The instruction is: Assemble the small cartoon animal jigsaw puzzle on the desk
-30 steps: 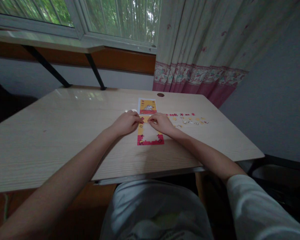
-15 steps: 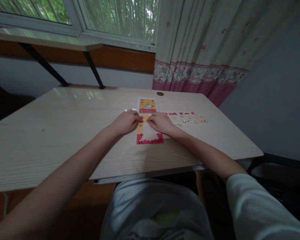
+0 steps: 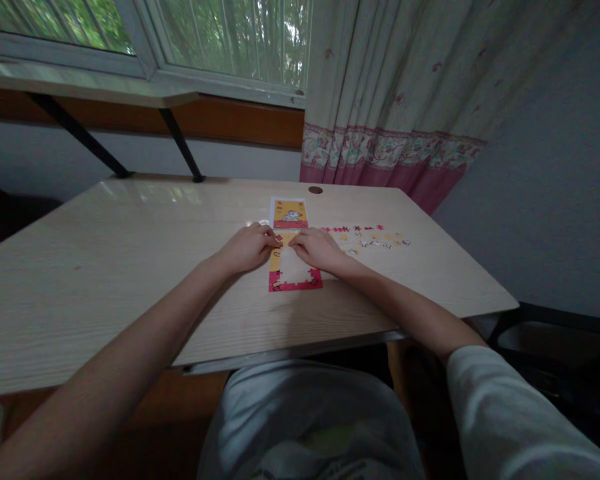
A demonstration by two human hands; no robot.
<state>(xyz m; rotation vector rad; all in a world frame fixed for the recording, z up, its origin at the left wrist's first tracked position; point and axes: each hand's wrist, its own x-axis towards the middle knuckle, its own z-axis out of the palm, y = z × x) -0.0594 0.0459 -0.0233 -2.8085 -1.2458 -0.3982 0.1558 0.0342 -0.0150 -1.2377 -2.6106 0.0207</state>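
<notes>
Left hand and right hand curling over one unfinished puzzle, each grip too hidden to tell if closed, one picture card, loose pieces blurring, uncountable

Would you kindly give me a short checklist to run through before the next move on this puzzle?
1. Left hand and right hand both at the far edge of the puzzle frame: ok.
2. Puzzle frame lying flat on the table: ok.
3. Middle of the frame filled: not ok, it is bare.
4. Reference card uncovered, just beyond the frame: ok.
5. Loose pieces spread out to the right of the frame: ok.
6. A piece pinched in either hand: cannot tell.
</notes>
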